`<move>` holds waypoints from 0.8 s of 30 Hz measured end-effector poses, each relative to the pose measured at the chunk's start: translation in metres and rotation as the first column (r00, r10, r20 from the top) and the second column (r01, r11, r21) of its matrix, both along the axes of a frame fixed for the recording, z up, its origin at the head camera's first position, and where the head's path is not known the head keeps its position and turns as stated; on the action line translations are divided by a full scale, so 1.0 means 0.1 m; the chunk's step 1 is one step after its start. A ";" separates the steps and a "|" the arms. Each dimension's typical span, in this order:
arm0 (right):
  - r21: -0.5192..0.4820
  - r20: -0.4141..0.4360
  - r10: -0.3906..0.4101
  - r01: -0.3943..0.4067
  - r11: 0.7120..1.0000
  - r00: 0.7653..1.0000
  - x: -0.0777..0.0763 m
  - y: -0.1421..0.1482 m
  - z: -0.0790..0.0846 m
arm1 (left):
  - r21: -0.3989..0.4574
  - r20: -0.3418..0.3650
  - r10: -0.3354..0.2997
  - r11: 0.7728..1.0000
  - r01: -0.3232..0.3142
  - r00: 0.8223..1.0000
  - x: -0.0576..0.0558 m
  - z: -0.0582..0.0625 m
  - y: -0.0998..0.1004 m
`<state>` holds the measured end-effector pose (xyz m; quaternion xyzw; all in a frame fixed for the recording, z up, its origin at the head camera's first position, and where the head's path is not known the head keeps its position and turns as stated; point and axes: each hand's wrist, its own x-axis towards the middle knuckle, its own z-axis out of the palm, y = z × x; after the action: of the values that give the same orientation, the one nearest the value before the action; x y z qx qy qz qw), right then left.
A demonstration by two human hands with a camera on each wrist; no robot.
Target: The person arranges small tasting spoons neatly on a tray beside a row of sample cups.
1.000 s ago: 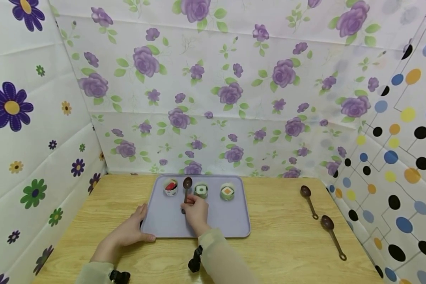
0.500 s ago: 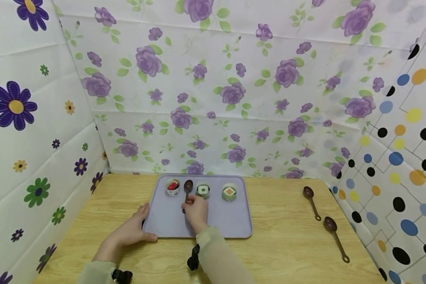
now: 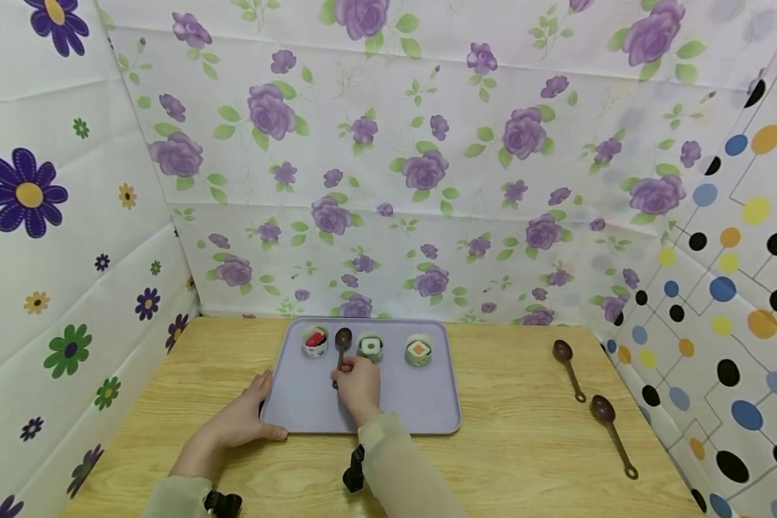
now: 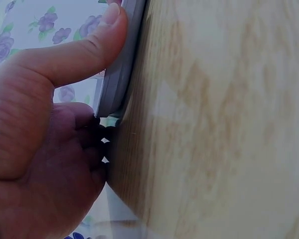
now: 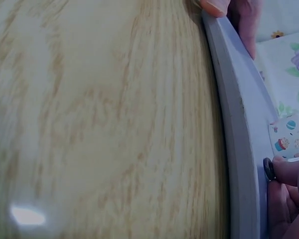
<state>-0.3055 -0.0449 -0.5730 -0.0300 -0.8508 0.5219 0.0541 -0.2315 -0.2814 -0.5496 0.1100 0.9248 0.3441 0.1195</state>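
Note:
A purple-grey tray [image 3: 421,403] lies on the wooden table. My left hand [image 3: 236,419] holds its front left corner in the head view, thumb on the front edge and fingers along the left side. In the left wrist view the thumb [image 4: 89,57] presses the tray's rim [image 4: 120,69]. Over the tray, my right hand [image 3: 360,388] pinches the handle of a dark brown spoon [image 3: 343,338], whose bowl points to the back. The spoon lies between a cup with a red-topped piece [image 3: 314,342] and a cup with a white-and-green piece [image 3: 370,347].
A third cup, with an orange-centred piece [image 3: 418,350], stands at the tray's right. Two more brown spoons, one farther back [image 3: 562,351] and one nearer [image 3: 603,409], lie on the table's right side. Patterned cloth walls [image 3: 388,180] enclose the table at the back and sides.
The whole head view has shifted slightly to the right in the first half second. Both hands, the spoon and the tray keep their places relative to each other.

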 end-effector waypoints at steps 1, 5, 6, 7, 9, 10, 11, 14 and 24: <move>0.007 0.001 0.000 0.000 1.000 1.000 0.00 0.00 0.00 | -0.001 0.001 0.001 1.000 -0.001 1.000 0.00 0.00 0.00; 0.022 -0.006 -0.002 0.002 1.000 1.000 -0.01 0.01 0.00 | -0.006 -0.001 0.001 1.000 -0.001 1.000 -0.01 0.00 0.01; 0.025 -0.013 -0.003 0.003 1.000 1.000 -0.01 0.02 0.00 | -0.006 -0.002 0.001 1.000 -0.001 1.000 -0.01 0.00 0.01; 0.025 -0.016 -0.004 0.004 1.000 1.000 -0.01 0.02 -0.01 | -0.006 -0.001 0.001 1.000 -0.001 1.000 -0.01 0.00 0.02; 0.021 -0.024 -0.008 0.008 1.000 1.000 -0.02 0.02 -0.02 | -0.006 -0.002 0.001 1.000 -0.001 1.000 -0.02 0.00 0.02; 0.015 -0.028 -0.010 0.010 1.000 1.000 -0.02 0.02 -0.03 | -0.005 0.000 0.002 1.000 -0.002 1.000 -0.02 0.00 0.02; 0.011 -0.027 -0.013 0.013 1.000 1.000 -0.02 0.02 -0.04 | -0.005 0.002 0.003 1.000 -0.003 1.000 -0.02 0.00 0.02; 0.002 -0.030 -0.019 0.019 1.000 0.999 -0.03 0.02 -0.06 | -0.002 0.005 0.006 1.000 -0.006 1.000 -0.02 -0.01 0.02; -0.016 -0.067 0.013 -0.014 1.000 0.998 0.03 0.06 -0.01 | 0.019 0.003 0.006 1.000 -0.006 1.000 -0.01 -0.02 0.00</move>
<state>-0.3027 -0.0389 -0.5744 -0.0069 -0.8443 0.5300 0.0788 -0.2325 -0.2811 -0.5512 0.1079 0.9217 0.3532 0.1185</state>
